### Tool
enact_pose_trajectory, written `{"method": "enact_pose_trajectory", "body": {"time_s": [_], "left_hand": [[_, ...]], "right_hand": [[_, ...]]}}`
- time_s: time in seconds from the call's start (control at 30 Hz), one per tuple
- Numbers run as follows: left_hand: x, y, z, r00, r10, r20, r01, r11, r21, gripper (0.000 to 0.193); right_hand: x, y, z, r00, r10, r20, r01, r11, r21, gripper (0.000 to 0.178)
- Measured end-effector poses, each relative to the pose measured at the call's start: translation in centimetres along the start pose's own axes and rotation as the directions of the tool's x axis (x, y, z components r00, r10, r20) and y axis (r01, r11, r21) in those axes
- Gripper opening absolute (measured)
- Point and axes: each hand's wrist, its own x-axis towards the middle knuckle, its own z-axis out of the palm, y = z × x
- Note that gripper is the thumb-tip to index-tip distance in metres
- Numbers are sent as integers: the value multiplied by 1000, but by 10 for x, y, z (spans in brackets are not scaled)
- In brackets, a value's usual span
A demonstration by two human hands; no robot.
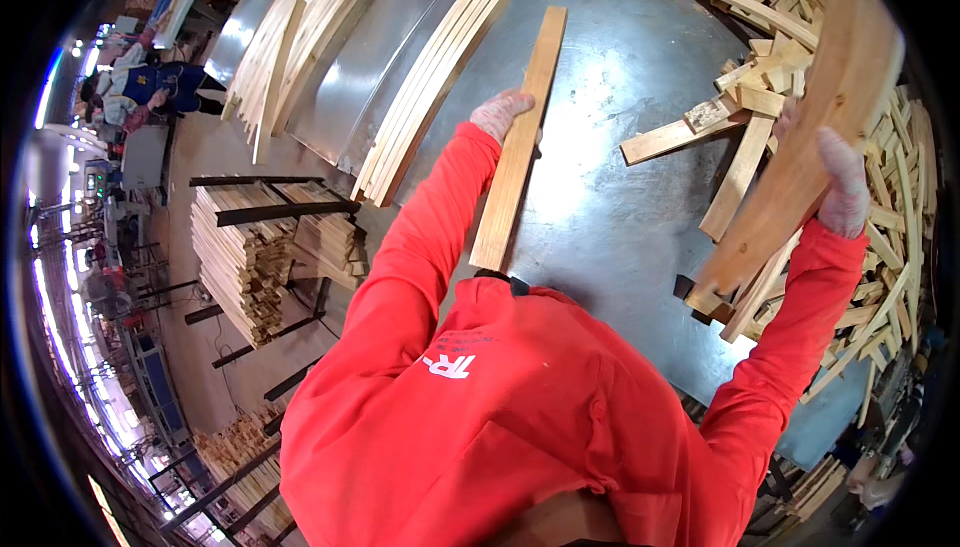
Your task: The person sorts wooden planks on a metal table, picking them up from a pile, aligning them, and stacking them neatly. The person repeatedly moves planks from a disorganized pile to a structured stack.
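My left hand (503, 115) is closed round a flat wooden slat (520, 147), thumb on top and fingers at its edges. That slat lies lengthwise over the metal table (600, 217), its near end close to my body. On the right, my right hand (845, 182) grips a wide wooden board (825, 97) by its edge. The board is tilted and raised above a heap of offcuts, its far end large and close to the camera. To the left of my left hand, a row of several slats (430, 97) lies side by side on the table.
A bigger stack of slats (305, 37) stands at the far left of the table. Loose wood pieces (770, 77) heap along the right side. Lower left, black metal racks (270, 212) hold stacked timber (235, 267). Another person (165, 87) stands far left, near machinery.
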Motion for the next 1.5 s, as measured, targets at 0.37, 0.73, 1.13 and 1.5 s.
{"method": "enact_pose_trajectory", "body": {"time_s": [0.37,0.73,1.13,1.5], "left_hand": [[-155,-66,-30,832,-342,436,483,834,-266,42],[39,148,-41,947,95,308,-195,931,310,27],[132,213,1,525,768,367,-748,210,630,28],[3,-50,-17,795,-273,541,472,839,-271,45]], "right_hand": [[-89,254,92,763,582,283,-567,391,725,71],[-87,274,119,783,615,-91,-491,701,517,51],[-46,258,129,846,533,9,-398,621,675,52],[13,259,119,879,464,-109,-306,724,619,37]]}}
